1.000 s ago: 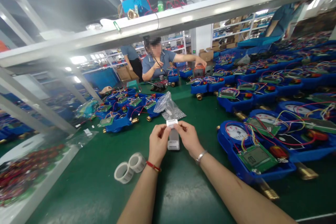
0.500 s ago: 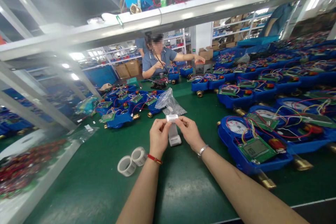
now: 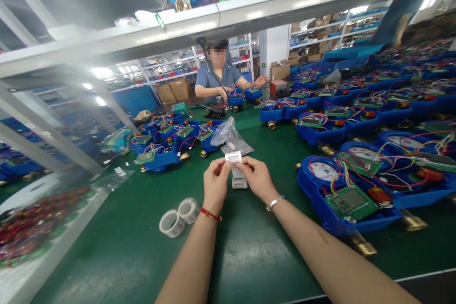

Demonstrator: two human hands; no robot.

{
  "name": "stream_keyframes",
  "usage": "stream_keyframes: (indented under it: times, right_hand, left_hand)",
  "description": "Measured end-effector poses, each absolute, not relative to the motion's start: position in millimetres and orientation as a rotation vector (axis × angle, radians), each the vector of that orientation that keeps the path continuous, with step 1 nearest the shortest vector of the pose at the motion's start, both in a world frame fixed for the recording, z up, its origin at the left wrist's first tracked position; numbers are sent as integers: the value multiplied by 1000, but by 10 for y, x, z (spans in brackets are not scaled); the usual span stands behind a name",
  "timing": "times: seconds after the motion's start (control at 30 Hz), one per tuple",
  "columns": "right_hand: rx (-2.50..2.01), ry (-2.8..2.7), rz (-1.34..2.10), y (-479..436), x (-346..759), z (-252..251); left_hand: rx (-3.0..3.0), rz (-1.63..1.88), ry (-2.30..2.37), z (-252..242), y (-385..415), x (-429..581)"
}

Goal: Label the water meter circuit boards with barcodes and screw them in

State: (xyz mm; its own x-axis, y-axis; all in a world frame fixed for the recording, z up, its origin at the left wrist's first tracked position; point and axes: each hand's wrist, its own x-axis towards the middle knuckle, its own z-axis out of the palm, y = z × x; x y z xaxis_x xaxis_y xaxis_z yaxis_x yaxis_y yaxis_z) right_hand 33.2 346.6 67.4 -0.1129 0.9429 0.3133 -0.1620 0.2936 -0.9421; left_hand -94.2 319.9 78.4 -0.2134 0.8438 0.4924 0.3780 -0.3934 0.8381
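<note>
Both my hands are raised over the green table [image 3: 249,256], pinching a white strip of barcode labels [image 3: 234,157] between them. My left hand [image 3: 214,185] grips the strip's left side with closed fingers. My right hand [image 3: 257,178] pinches its right side. The strip's lower end [image 3: 239,182] hangs down between my hands. A clear plastic bag [image 3: 228,137] with small parts lies just beyond.
Two tape rolls [image 3: 178,216] lie left of my left wrist. Several blue water meters with green circuit boards [image 3: 349,199] and coloured wires crowd the right side and the far left [image 3: 160,159]. A person in a blue shirt [image 3: 217,78] works across the table. A metal shelf rail [image 3: 228,14] runs overhead.
The hanging end of the label strip has shortened and moved up between my hands. The person across the table has drawn the outstretched hand back from the red box.
</note>
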Motion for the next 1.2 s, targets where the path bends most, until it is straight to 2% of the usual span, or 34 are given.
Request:
stream_keyframes:
  times: [0.67, 1.2]
  right_hand:
    - [-829, -1344, 1116, 3496, 319, 625]
    - [-921, -1400, 942, 3511, 328, 589]
  left_hand:
    - [1723, 1652, 1505, 737, 3228, -937]
    - [1815, 1586, 1568, 730, 3196, -887]
